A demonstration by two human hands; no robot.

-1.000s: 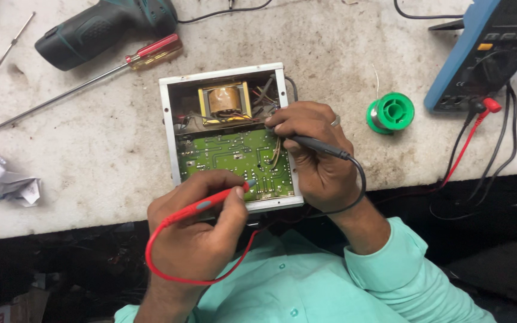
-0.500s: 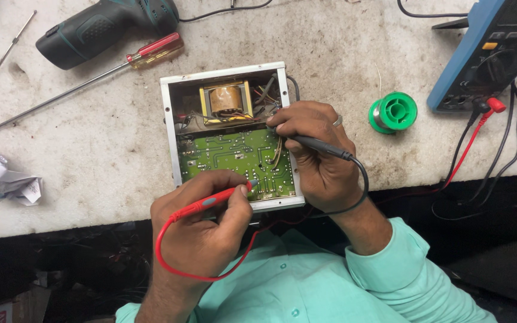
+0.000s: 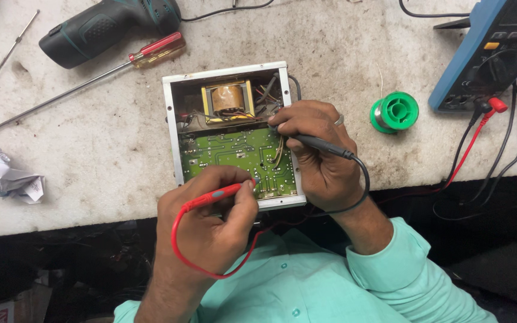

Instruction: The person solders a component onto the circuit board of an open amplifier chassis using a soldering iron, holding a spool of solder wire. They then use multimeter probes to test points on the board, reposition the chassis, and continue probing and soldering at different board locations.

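2 probes | left hand (image 3: pixel 210 218) pinches red probe (image 3: pixel 219 194) | right hand (image 3: pixel 321 152) grips black probe (image 3: pixel 318 144), tip likely on board (image 3: pixel 228 152)

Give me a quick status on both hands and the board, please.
Left hand pinching red probe, tip on green circuit board. Right hand holding black probe at board's upper right. Nothing blocking either probe.
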